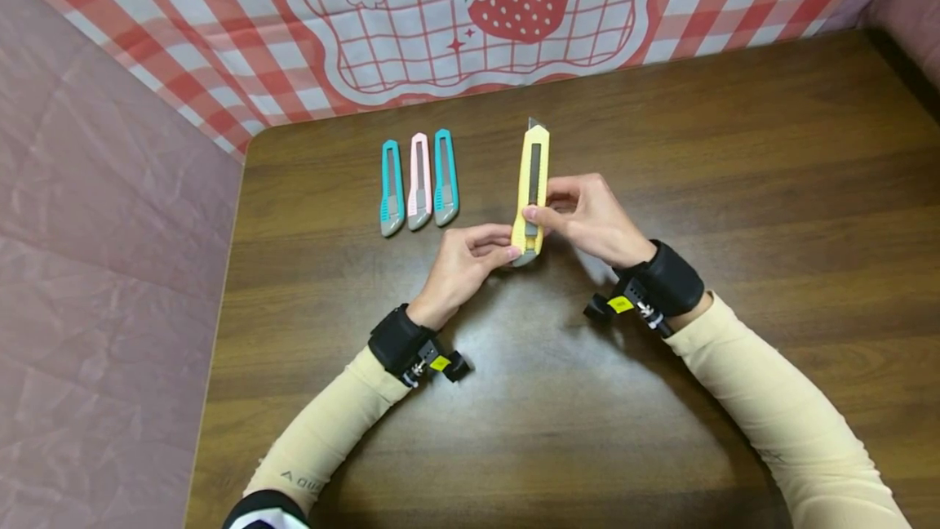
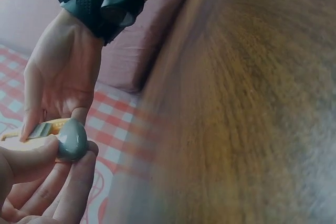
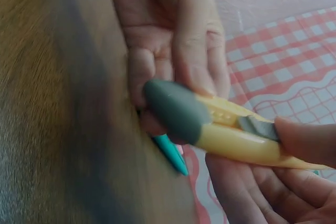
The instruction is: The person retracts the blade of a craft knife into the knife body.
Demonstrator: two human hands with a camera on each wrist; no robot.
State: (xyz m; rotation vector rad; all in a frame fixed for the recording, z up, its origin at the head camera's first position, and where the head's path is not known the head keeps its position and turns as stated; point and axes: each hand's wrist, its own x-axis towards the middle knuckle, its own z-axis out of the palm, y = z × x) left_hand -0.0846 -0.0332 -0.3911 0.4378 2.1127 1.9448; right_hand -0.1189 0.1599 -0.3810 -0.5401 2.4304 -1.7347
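Observation:
Both hands hold a yellow utility knife (image 1: 535, 170) upright above the table, a short piece of blade (image 1: 535, 122) showing at its top. My left hand (image 1: 470, 260) pinches the grey lower end between thumb and fingers. Higher up, my right hand (image 1: 598, 219) grips the body from the right, its thumb at the grey slider (image 3: 257, 128). In the left wrist view the rounded grey end cap (image 2: 72, 140) sits between the left thumb and fingers. The blade is out of sight in both wrist views.
Left of the hands, a teal utility knife (image 1: 392, 186), a pink one (image 1: 419, 178) and another teal one (image 1: 445, 178) lie side by side on the brown wooden table (image 1: 323, 308). A red-and-white checked cloth (image 1: 411, 39) with a strawberry hangs behind the table.

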